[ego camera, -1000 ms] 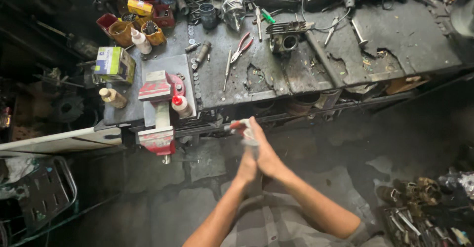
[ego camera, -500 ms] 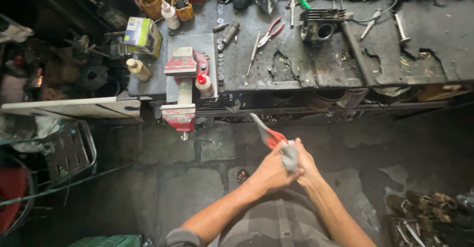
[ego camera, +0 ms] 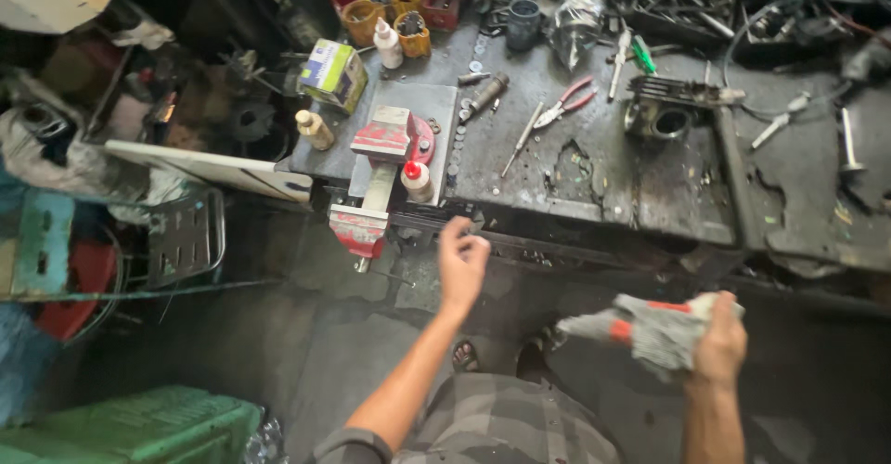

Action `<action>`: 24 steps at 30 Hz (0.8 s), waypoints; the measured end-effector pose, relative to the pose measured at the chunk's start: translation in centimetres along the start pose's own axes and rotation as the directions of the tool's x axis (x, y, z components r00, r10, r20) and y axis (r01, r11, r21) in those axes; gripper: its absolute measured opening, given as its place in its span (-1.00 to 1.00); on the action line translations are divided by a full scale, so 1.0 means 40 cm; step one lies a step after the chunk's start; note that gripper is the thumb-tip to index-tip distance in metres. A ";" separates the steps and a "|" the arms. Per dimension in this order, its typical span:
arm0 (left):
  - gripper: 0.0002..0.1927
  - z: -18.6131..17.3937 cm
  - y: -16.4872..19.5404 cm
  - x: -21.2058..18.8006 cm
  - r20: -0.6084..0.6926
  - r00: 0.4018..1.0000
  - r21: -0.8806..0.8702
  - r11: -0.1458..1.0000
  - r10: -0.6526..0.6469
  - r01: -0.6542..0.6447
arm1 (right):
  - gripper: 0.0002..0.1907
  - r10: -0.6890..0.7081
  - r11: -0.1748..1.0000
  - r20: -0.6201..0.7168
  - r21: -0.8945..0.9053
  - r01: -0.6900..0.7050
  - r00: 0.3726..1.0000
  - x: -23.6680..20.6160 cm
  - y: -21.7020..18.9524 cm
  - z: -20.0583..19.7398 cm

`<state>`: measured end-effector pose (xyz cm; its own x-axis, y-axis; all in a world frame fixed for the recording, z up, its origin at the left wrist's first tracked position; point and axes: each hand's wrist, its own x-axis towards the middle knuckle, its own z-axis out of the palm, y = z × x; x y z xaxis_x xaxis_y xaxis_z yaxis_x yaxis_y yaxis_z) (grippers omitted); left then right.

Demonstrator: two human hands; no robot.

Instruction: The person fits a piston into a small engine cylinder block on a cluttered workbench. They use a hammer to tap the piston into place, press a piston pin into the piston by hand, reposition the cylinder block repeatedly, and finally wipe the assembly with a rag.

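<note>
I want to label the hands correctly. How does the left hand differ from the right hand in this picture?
The left hand is empty, fingers loosely curled; the right hand is closed on a grey rag with red patches. The left hand reaches forward to just below the workbench edge, near the red vise; the right hand is lower, away from the bench. Both are bare.

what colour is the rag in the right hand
The rag in the right hand is grey with red-orange stripes, shown in the head view.
</note>
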<state>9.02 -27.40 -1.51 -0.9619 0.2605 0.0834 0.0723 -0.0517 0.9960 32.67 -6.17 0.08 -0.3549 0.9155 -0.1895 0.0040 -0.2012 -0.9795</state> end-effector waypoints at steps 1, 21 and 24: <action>-0.37 -0.001 0.006 0.042 -0.140 0.985 -0.092 0.992 -0.096 0.084 | -0.60 0.057 0.994 0.009 0.096 -0.058 0.998 0.029 -0.007 -0.031; -0.41 0.306 0.154 0.252 -0.487 0.776 0.509 0.852 0.400 -0.120 | -0.63 0.283 0.896 0.298 0.258 -0.362 0.912 0.369 -0.073 -0.063; -0.42 0.348 0.157 0.294 -0.446 0.837 0.395 0.909 0.316 -0.133 | -0.60 0.265 0.909 0.381 0.208 -0.361 0.886 0.414 -0.083 -0.054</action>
<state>1.86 -11.24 6.17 -0.9003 -0.2281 0.3708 0.2976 0.2992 0.9066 28.82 10.41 0.06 -0.6699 0.6248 -0.4011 -0.0631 -0.5862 -0.8077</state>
